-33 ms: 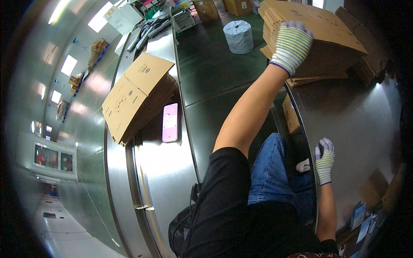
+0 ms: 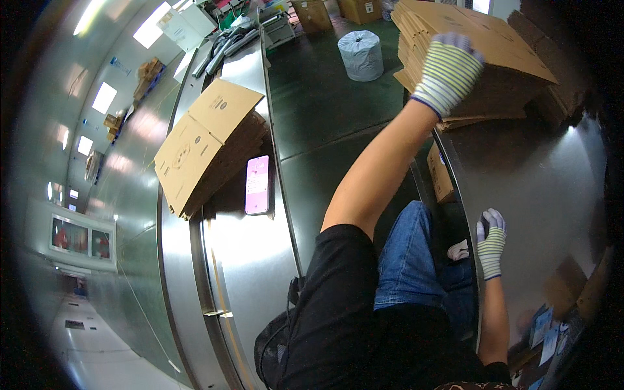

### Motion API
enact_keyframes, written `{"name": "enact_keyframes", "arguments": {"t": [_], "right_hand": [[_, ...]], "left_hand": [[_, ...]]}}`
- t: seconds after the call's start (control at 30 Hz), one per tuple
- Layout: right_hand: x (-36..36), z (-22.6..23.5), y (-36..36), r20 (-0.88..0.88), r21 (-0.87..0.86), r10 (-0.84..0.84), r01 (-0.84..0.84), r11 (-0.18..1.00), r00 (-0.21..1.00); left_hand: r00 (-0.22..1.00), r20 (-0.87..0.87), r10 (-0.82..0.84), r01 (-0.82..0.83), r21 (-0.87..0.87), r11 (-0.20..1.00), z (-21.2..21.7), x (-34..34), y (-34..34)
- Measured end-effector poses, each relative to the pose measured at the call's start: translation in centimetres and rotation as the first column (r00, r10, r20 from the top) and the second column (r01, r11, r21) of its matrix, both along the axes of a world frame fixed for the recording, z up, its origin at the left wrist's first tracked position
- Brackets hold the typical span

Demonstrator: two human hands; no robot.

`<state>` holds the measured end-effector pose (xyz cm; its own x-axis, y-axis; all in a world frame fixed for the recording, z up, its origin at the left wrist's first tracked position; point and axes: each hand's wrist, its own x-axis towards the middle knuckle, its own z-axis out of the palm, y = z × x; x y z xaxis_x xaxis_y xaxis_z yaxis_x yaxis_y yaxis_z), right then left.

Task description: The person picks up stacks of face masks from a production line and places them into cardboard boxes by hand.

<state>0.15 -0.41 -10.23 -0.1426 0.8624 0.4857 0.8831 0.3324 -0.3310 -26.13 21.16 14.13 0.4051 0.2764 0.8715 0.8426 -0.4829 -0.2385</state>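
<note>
My left hand (image 2: 450, 77), in a striped knit glove, reaches out in front of a tall stack of flat cardboard boxes (image 2: 484, 32) at the far right. Its fingers are curled in and a little blurred; whether they hold the cardboard cannot be made out. My right hand (image 2: 492, 242), gloved alike, rests over the dark metal table (image 2: 539, 195) near its left edge. The fingers of that hand are stretched out, the thumb is apart, and nothing shows in them.
To the left, a smaller stack of flat cardboard (image 2: 207, 130) lies on a long metal bench (image 2: 257, 250) beside a lit phone (image 2: 257, 185). A wrapped white roll (image 2: 361, 57) stands on the green floor. A cardboard box (image 2: 441, 174) sits below the table edge.
My left hand has shifted slightly to the right in front of the cardboard stack. My right hand has stayed in place.
</note>
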Motion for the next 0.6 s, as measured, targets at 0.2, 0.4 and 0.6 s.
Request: {"name": "enact_keyframes", "arguments": {"t": [0.2, 0.4, 0.6], "right_hand": [[12.0, -3.9, 0.5, -0.449, -0.247, -0.294, 0.199, 0.948, 0.844], [25.5, 1.7, -4.6, -0.275, -0.286, -0.486, 0.412, 0.865, 0.83], [32.9, 4.8, -8.0, -0.208, -0.343, -0.534, 0.45, 0.825, 0.82]], "left_hand": [[0.638, 0.257, -0.725, 0.742, 0.046, 0.669, 3.7, 9.1, -12.9], [0.678, 0.375, -0.632, 0.696, -0.051, 0.716, 1.4, 12.2, -20.7], [0.005, 0.867, -0.498, 0.985, 0.082, 0.152, -2.9, 11.5, -19.7]]}}
